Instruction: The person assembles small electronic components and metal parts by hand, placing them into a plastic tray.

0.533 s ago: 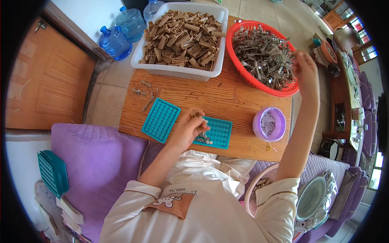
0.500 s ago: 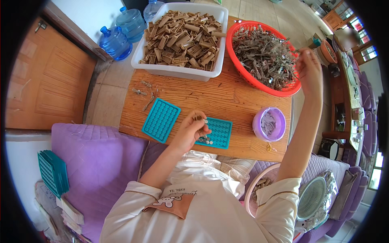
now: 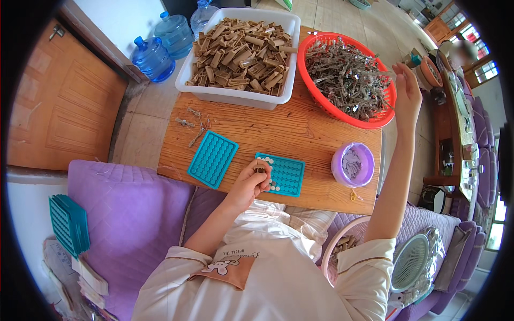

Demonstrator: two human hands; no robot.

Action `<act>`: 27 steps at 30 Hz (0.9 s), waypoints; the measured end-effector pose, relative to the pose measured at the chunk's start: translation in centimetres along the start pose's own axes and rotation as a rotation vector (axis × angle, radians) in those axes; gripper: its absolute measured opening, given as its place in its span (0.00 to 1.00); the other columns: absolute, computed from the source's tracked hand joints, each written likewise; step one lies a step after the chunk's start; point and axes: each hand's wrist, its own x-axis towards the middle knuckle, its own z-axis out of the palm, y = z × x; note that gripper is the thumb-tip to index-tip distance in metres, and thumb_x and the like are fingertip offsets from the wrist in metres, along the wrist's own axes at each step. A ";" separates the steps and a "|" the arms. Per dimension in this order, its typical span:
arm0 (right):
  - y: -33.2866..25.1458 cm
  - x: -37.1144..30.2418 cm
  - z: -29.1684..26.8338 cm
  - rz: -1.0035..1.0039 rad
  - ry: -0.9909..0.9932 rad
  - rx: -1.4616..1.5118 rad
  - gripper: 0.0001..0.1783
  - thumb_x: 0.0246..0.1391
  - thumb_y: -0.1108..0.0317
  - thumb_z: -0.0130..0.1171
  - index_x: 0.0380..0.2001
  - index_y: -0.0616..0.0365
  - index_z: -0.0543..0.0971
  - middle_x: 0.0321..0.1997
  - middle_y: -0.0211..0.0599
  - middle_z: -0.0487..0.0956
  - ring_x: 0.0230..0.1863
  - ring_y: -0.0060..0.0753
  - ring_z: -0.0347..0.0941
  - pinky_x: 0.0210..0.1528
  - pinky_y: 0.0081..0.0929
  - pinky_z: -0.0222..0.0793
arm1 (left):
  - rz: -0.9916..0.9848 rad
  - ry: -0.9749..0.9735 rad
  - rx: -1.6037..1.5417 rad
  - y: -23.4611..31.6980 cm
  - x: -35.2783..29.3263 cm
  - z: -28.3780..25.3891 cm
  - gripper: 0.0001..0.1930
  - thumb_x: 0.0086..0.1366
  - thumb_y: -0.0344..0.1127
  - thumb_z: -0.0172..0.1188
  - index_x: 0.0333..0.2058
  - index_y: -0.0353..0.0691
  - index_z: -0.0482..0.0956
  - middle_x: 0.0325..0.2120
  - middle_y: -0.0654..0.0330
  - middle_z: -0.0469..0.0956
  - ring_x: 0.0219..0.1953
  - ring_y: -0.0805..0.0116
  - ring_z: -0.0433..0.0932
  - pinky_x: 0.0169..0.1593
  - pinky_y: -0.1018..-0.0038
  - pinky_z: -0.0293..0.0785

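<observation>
My left hand [image 3: 247,184] is closed on a small brown plastic piece [image 3: 259,169], partly hidden by the fingers. It hovers over the left side of a teal tray with round pockets [image 3: 289,175]. Small whitish discs [image 3: 274,187] sit in that tray along the side by my hand. Raised at the right edge of a red basket [image 3: 325,101], my right hand [image 3: 408,91] has its fingers stretched upward, and nothing shows in them. Silvery-grey strips [image 3: 348,77] heap up inside the basket.
A white tub [image 3: 235,96] of brown plastic pieces stands at the table's far side. Another teal tray [image 3: 213,159], loose strips [image 3: 199,131] and a purple tub [image 3: 337,166] share the wooden table. Blue water bottles [image 3: 154,61] stand beyond. A pink basket [image 3: 327,257] sits near my right elbow.
My left hand has shifted slightly down and left, its fingers closing more around the brown piece. My right hand's fingers have swung upward, away from the basket's rim.
</observation>
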 end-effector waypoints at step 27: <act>-12.8 -17.1 6.7 0.318 -0.183 0.320 0.10 0.41 0.81 0.55 0.31 0.62 0.76 0.26 0.32 0.73 0.23 0.15 0.64 0.23 0.12 0.59 | 0.868 0.194 0.398 0.5 1.2 7.6 0.15 0.50 0.26 0.59 0.35 0.35 0.65 0.30 0.55 0.75 0.32 0.73 0.75 0.31 0.84 0.69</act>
